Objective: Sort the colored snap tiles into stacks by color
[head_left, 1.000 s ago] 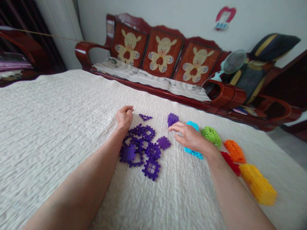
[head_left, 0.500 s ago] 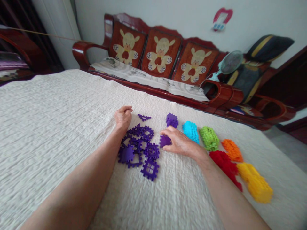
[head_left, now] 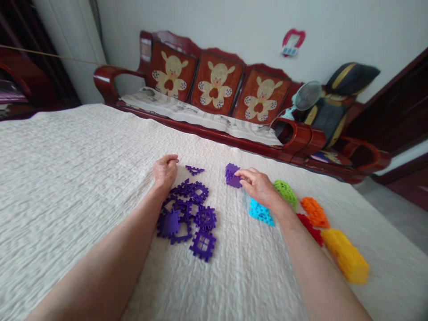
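Note:
My right hand pinches a flat purple square tile with notched edges between thumb and fingers. It is at a small purple stack, and I cannot tell if the tile lies on the stack or just in front. My left hand rests on the quilt with its fingers curled and nothing showing in them. Beside it lies a purple triangular piece. Nearer to me is a loose heap of purple interlocking tiles, some solid and some with cut-outs, including a window-shaped tile.
Right of the heap sit stacks of blue tiles, green tiles, orange tiles, red tiles and yellow tiles, partly behind my right arm. A wooden sofa and a fan stand beyond the white quilt.
My right hand has carried the purple tile away from me to the purple stack. The blue stack now lies flatter and nearer to me. My left hand stays beside the heap. The view has shifted slightly.

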{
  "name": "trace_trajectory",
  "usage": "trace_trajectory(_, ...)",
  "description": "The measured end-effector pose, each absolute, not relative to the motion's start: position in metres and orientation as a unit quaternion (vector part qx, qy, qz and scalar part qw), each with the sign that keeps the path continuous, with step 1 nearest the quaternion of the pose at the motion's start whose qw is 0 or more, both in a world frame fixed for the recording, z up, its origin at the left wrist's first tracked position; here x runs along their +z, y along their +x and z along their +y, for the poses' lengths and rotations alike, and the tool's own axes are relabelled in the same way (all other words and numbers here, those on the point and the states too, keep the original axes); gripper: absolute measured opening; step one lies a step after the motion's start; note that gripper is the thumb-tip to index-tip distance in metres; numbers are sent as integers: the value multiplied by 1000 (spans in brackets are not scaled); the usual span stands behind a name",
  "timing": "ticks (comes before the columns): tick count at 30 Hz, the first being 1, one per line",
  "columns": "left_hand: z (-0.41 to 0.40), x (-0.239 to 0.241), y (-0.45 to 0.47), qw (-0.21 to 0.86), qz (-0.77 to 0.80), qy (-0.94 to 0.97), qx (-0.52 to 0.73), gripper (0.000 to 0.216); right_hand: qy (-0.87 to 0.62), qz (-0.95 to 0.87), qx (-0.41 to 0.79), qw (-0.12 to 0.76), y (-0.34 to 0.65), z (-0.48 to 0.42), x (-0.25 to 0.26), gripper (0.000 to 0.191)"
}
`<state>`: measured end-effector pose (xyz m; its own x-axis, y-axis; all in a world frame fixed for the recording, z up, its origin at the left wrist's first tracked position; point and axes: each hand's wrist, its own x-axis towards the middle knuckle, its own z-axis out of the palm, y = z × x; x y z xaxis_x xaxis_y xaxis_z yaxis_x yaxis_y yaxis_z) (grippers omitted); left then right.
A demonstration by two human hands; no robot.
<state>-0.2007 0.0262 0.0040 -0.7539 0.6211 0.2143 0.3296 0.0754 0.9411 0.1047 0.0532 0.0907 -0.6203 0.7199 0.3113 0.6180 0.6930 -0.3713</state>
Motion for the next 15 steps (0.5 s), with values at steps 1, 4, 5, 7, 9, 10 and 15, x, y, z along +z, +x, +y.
trace_trajectory(1, 27, 3, -201, 120, 722, 330, 597, 31, -378, -891, 107, 226, 104, 55, 88, 29)
trace_trajectory(4, 27, 3, -201, 119, 720, 332, 598, 31, -392, -887, 101, 221, 103, 59, 81, 28)
trace_trajectory(5, 27, 3, -201, 121, 720, 331, 597, 31, -396, -886, 96, 219, 102, 59, 80, 26)
trace_trajectory(7, 27, 4, -201, 124, 721, 328, 597, 31, -396, -889, 80, 215, 102, 60, 78, 24)
trace_trajectory(9, 27, 5, -201, 128, 723, 325, 596, 30, -390, -894, 65, 212, 101, 60, 76, 25)
trace_trajectory(10, 27, 5, -201, 130, 723, 325, 596, 30, -388, -895, 58, 212, 101, 59, 76, 25)
trace_trajectory(15, 28, 3, -202, 129, 724, 326, 594, 30, -400, -888, 32, 227, 98, 58, 74, 23)
